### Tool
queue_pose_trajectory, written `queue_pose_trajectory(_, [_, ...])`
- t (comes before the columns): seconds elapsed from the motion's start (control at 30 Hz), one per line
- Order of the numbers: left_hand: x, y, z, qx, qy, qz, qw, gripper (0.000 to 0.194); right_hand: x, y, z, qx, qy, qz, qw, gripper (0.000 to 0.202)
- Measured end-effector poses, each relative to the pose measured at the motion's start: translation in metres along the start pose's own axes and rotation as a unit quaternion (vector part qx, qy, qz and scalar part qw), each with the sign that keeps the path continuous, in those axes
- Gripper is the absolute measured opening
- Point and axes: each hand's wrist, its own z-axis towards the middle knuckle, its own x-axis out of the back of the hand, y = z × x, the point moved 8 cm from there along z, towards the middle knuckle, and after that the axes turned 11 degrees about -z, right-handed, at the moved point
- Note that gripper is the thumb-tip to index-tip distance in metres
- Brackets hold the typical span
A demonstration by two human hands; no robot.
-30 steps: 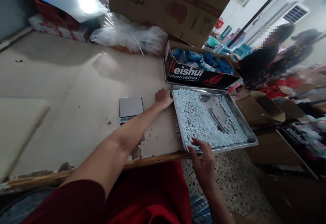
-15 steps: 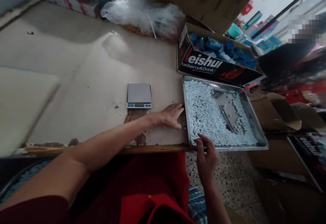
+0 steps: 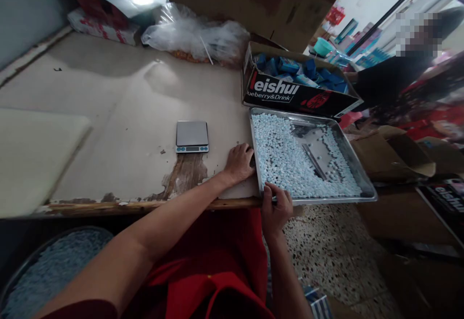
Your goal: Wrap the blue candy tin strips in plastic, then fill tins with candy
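A shallow metal tray (image 3: 333, 200) lies at the right end of the table, its front right part jutting past the edge. Small pale-blue pellets (image 3: 282, 154) cover much of its bottom, and a flat metal strip (image 3: 314, 162) rests among them. My left hand (image 3: 239, 163) is at the tray's left rim with its fingers curled against it; the fingertips are partly hidden. At the front left corner, my right hand (image 3: 277, 207) pinches the rim between thumb and fingers. A small digital scale (image 3: 192, 134) with a bare plate stands left of my left hand.
Behind the tray stands a black printed carton (image 3: 279, 94) full of blue packets. Clear plastic bags (image 3: 203, 38) lie at the back. A pale board (image 3: 36, 154) is on the left. Below the table sits a round container of pellets (image 3: 65, 270). Another person (image 3: 395, 77) is at right.
My left hand has closed up against the tray's left rim, its fingers now curled instead of spread. My right hand has taken a firmer hold at the corner. The view has shifted slightly.
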Motion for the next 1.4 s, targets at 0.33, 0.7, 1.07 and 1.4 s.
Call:
queue_pose_trajectory(0.33, [-0.001, -0.001, -0.003, 0.021, 0.018, 0.05, 0.998, 0.028, -0.009, 0.001, -0.006, 0.047, 0.019, -0.057, 0.997, 0.024])
queue_pose_trajectory(0.7, [0.018, -0.011, -0.02, -0.1, -0.083, 0.052, 0.99, 0.03, -0.012, 0.005, -0.012, 0.09, 0.009, -0.093, 0.992, 0.029])
queue_pose_trajectory(1.07, [0.039, -0.038, 0.014, 0.001, 0.009, -0.069, 0.998, 0.03, -0.012, -0.004, -0.011, 0.125, 0.047, -0.138, 0.981, 0.021])
queue_pose_trajectory(1.4, [0.097, 0.039, 0.091, 0.07, 0.246, -0.212, 0.943, 0.041, -0.02, -0.006, -0.011, 0.112, 0.034, -0.133, 0.984, 0.017])
